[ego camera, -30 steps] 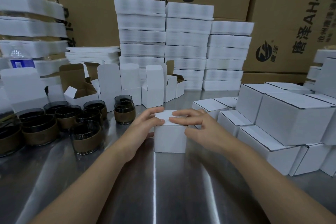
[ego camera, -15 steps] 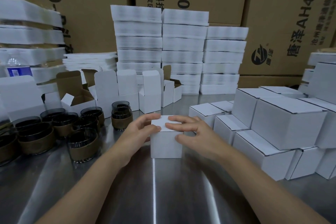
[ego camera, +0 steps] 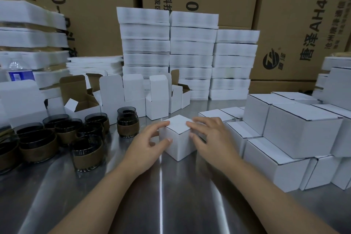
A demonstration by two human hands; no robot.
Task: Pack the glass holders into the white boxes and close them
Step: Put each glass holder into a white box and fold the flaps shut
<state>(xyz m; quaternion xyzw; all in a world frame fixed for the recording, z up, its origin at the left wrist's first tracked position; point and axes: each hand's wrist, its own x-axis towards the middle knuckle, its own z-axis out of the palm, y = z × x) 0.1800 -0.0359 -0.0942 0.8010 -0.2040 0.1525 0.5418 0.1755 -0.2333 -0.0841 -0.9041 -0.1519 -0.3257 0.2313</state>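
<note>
Both hands are gripping the shut box (ego camera: pixel 178 138) at centre, left hand (ego camera: pixel 144 144) at its nine o'clock, right hand (ego camera: pixel 210 138) at three. Closing is looking done; next is probably setting it with the stack (ego camera: pixel 302 135) at three o'clock.

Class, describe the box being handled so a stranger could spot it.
On the steel table, look between the glass holders and the stacked closed boxes. The small white box there sits corner-on, the only one held by the left hand and right hand.
</note>
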